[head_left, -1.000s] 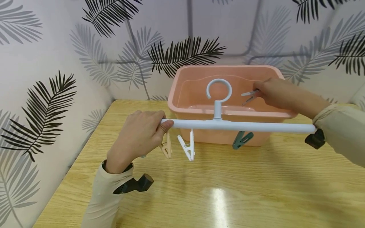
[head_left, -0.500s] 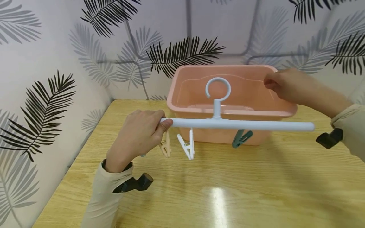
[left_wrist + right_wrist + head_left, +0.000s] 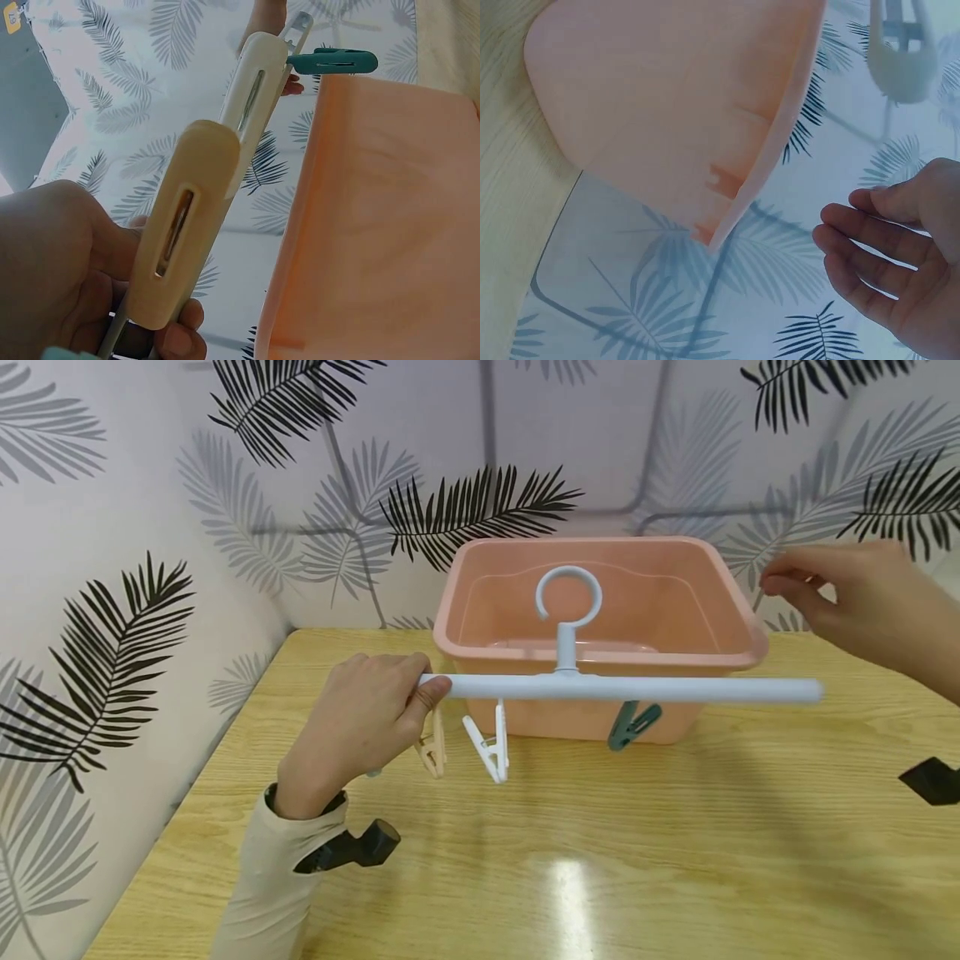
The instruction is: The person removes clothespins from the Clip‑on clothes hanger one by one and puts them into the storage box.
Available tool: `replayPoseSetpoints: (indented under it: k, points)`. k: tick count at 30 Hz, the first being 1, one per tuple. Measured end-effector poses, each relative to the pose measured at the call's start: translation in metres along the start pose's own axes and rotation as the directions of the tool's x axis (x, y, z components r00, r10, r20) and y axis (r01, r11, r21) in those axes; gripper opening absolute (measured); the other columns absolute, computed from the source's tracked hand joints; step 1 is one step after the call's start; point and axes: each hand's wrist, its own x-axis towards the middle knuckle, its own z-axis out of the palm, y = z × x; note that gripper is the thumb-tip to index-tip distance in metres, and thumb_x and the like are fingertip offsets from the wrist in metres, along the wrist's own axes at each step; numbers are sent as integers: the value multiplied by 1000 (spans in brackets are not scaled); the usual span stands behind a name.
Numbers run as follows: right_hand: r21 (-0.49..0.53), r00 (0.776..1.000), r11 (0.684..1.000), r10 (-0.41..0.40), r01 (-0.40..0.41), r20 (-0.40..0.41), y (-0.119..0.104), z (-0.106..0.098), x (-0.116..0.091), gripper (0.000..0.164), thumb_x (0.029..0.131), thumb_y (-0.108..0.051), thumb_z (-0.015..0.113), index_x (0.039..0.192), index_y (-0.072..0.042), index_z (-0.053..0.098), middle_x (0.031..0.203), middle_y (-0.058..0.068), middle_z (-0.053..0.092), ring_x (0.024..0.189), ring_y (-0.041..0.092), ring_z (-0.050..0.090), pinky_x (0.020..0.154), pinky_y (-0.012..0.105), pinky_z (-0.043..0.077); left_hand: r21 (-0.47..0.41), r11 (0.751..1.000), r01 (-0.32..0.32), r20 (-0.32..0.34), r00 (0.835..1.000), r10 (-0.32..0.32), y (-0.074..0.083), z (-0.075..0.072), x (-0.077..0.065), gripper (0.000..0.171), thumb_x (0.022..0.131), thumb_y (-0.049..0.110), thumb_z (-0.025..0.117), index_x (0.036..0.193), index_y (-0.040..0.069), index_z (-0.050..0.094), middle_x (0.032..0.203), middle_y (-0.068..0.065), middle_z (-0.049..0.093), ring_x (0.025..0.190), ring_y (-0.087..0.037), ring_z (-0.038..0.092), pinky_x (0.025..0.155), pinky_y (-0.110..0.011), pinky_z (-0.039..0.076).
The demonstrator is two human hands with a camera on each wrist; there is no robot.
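My left hand (image 3: 356,727) grips the left end of a pale blue clip hanger (image 3: 630,687), which is held level with its hook upward. Below the bar hang a beige clip (image 3: 432,752) close to the fingers, a white clip (image 3: 491,747) and a dark green clip (image 3: 633,724). In the left wrist view the beige clip (image 3: 184,225) overlaps the white one, and a teal piece (image 3: 67,353) peeks in at the bottom edge. My right hand (image 3: 862,597) is off to the right with bent, relaxed fingers and nothing between them, as the right wrist view also shows.
Behind the hanger a pink basin (image 3: 600,657) stands on the wooden table (image 3: 480,877), against a leaf-patterned wall covering (image 3: 247,468). Part of its floor is hidden by the front rim. A pale clip (image 3: 904,64) appears at the top right of the right wrist view.
My right hand held a pale clip over the basin a second ago; it has let go and moved right, away from the basin. The left hand and hanger have stayed nearly still.
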Motion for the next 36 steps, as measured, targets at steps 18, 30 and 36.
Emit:
replayPoseSetpoints:
  k: [18, 30, 36]
  points:
    - [413, 842, 750, 533, -517, 87, -8, 21, -72, 21, 100, -10, 48, 108, 5, 61, 78, -35, 54, 68, -18, 52, 63, 3, 40, -15, 999, -44, -54, 998, 43, -1, -2, 4, 34, 100, 27, 50, 68, 14, 44, 56, 4, 37, 47, -14, 37, 43, -29, 29]
    - [668, 899, 616, 389, -417, 203, -39, 48, -89, 13, 96, 0, 52, 103, 0, 64, 82, -3, 70, 72, 7, 68, 62, 22, 54, -7, 999, -45, -67, 997, 45, 5, -7, 9, 30, 100, 27, 49, 72, 15, 47, 58, 4, 40, 50, -15, 40, 44, -29, 30]
    - [680, 897, 585, 265, -442, 354, -58, 50, -89, 18, 96, -4, 55, 112, 0, 61, 96, -1, 71, 85, 8, 69, 71, 23, 54, 5, 998, -59, -78, 995, 60, 8, -8, 12, 31, 100, 28, 50, 72, 15, 47, 59, 3, 40, 50, -15, 40, 45, -29, 29]
